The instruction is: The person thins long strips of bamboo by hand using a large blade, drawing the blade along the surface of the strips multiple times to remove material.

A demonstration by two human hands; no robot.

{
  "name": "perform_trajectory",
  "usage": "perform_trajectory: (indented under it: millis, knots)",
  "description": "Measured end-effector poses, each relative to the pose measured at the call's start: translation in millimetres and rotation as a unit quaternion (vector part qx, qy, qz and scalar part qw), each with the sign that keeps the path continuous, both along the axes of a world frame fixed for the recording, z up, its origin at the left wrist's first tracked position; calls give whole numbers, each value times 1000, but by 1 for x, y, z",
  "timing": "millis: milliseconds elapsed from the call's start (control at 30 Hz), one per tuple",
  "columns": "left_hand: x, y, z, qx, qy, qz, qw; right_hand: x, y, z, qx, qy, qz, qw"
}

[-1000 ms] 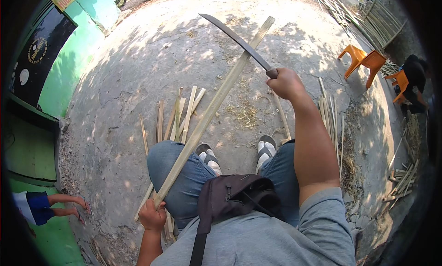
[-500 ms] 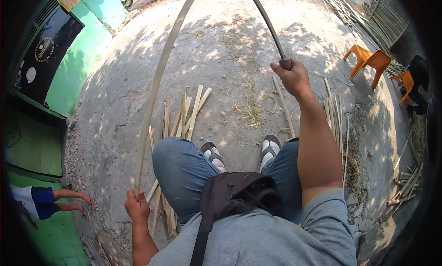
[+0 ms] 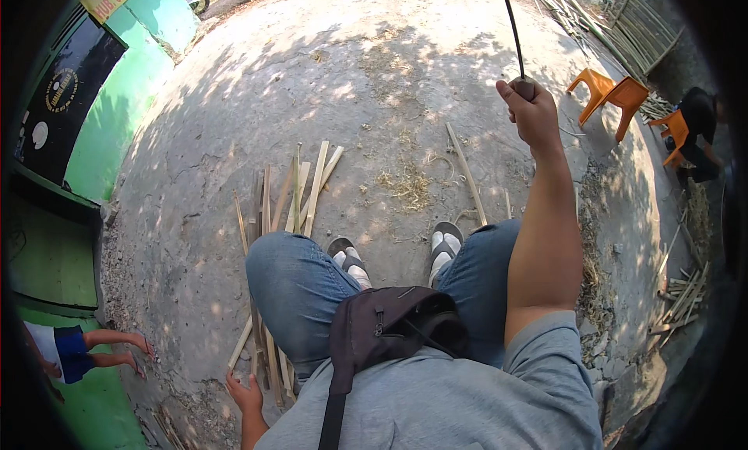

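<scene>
Raised at the upper right, my right hand (image 3: 536, 115) is closed around the brown handle of a machete (image 3: 512, 31). Its long, thin, dark blade points up and away, running out of the picture's top. Low on the left, my left hand (image 3: 246, 397) has its thumb and fingers apart. Close to its fingertips is the near end of a split bamboo strip (image 3: 241, 345); whether they touch is hard to tell. More bamboo strips (image 3: 315, 187) lie in a loose bundle beside and beyond my left knee, partly hidden by the leg.
Single strips (image 3: 467, 176) lie by my right foot, among pale shavings (image 3: 407, 189). Orange plastic stools (image 3: 610, 99) stand at the right, near a seated person (image 3: 699, 130) and bamboo piles (image 3: 686, 306). At the left, another person (image 3: 72, 349) stands by a green wall (image 3: 109, 142).
The long strip that was in my left hand is no longer held. My left hand has dropped lower and opened. My right hand has moved right and slightly up with the machete.
</scene>
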State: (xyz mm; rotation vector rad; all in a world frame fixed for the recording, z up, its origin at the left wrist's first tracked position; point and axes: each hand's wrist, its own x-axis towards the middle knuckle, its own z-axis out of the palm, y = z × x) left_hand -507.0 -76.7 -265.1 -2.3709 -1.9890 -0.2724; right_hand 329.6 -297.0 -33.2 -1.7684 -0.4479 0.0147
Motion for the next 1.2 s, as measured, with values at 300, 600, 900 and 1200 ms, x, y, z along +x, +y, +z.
perform_trajectory:
  millis: [300, 600, 900, 1200]
  knots:
    - [-40, -41, -73, -425, -206, 77, 878, 49, -219, -175, -109, 49, -224, 967]
    - [36, -4, -1, -442, -166, 151, 869, -173, -423, -377, -412, 211, -346, 816]
    - [108, 14, 48, -441, -90, 44, 892, -251, -527, -471, -416, 246, -360, 798]
    - [85, -4, 70, -444, -61, 97, 889, -242, -493, -462, -626, 274, -385, 620]
